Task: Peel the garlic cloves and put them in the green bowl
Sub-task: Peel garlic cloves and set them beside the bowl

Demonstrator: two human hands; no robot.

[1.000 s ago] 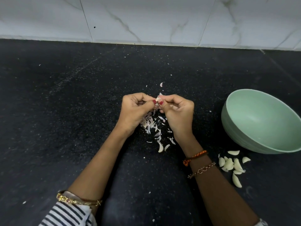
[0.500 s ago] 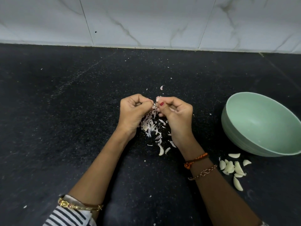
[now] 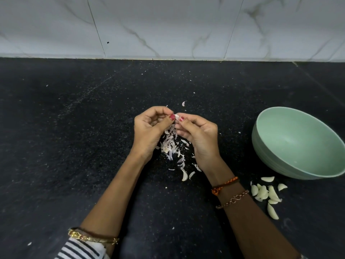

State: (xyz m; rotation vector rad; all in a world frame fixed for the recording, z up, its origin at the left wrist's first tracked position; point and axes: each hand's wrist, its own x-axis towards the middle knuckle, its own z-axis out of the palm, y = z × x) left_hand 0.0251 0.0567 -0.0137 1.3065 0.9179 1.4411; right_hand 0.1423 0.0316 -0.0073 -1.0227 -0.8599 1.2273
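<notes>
Left hand (image 3: 149, 129): left of the green bowl (image 3: 276, 156), well apart; fingers curled, thumb and fingertip pinching one end of the garlic clove (image 3: 176, 116).
Garlic clove: held above the peel pile (image 3: 171, 146), between both thumbs; small, light, firm; probably slick once bare; skin thin, papery, likely to tear in flakes. Best hold judged at the two ends, leaving the flank free for stripping.
Right hand (image 3: 197, 135): between clove and bowl; fingers curled, thumb and forefinger pinching the opposite end.
Loose cloves (image 3: 265, 193): on the black counter (image 3: 74, 146) just in front of the bowl, none touching it; whether peeled cannot be told.
Green bowl: farthest right, rim cut by the frame edge; no cloves visible inside.
Open room: bare counter between right hand and bowl; tiled wall (image 3: 168, 25) well behind.
</notes>
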